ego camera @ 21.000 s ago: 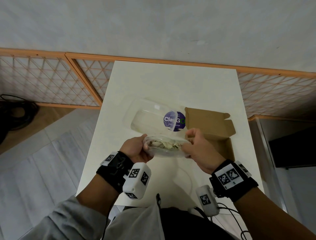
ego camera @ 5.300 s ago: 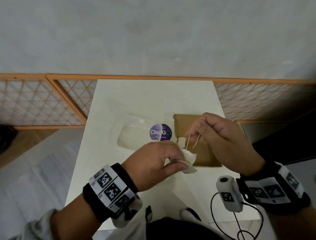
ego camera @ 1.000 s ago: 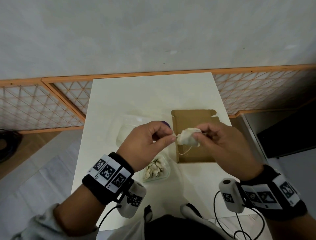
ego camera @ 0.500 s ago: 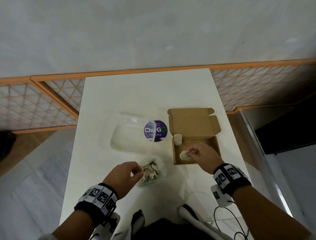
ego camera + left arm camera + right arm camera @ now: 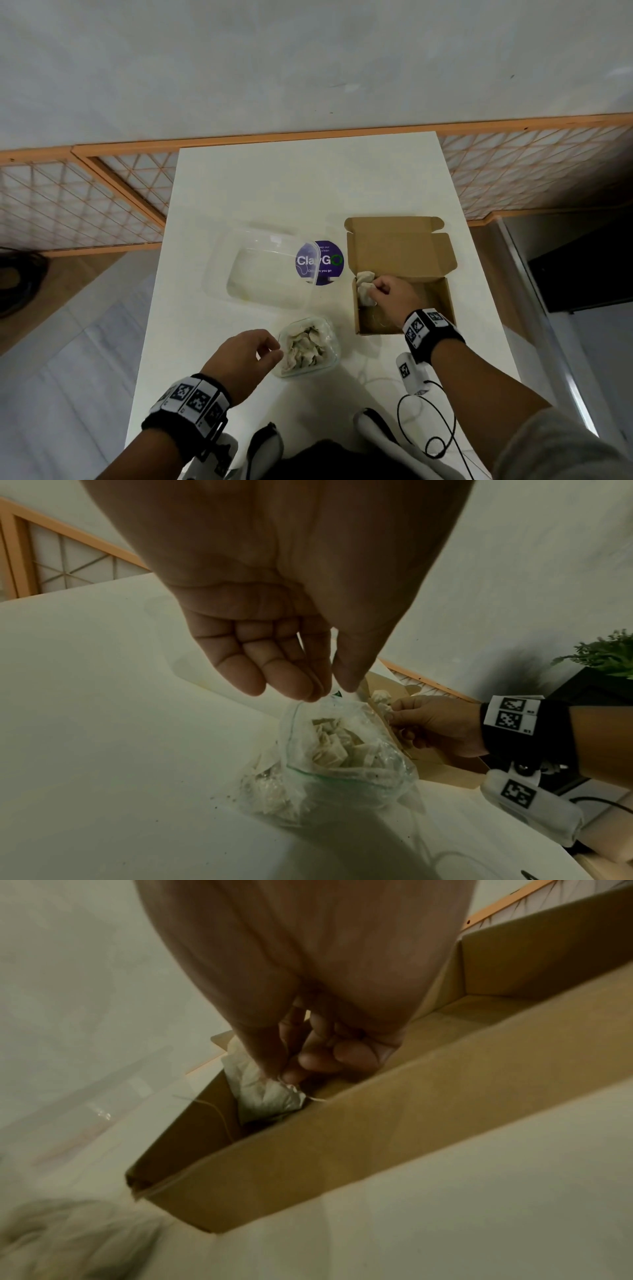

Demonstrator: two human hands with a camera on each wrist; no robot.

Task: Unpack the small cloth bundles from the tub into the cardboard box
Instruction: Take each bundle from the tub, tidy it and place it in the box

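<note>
A clear plastic tub (image 5: 331, 344) holding several pale cloth bundles (image 5: 305, 344) stands near the table's front. My left hand (image 5: 274, 351) is at its left rim; in the left wrist view thumb and fingertips (image 5: 308, 691) pinch the tub's top edge (image 5: 337, 696). To the right lies the open cardboard box (image 5: 435, 294). My right hand (image 5: 375, 291) reaches into its left side and pinches one cloth bundle (image 5: 364, 297), also in the right wrist view as a white bundle (image 5: 267, 1096) under the right hand (image 5: 279, 1077). Another bundle (image 5: 365, 275) lies just beyond it.
The tub's clear lid (image 5: 267, 270) with a purple round sticker (image 5: 318, 262) lies behind the tub, left of the box. The white table (image 5: 308, 185) is narrow, with an orange lattice railing (image 5: 85, 205) behind. A black cable (image 5: 428, 428) loops at the front right.
Both hands came down from holding a bundle in the air. My right hand carried it into the box and nudged it toward the far bundle. My left hand went to the tub's rim.
</note>
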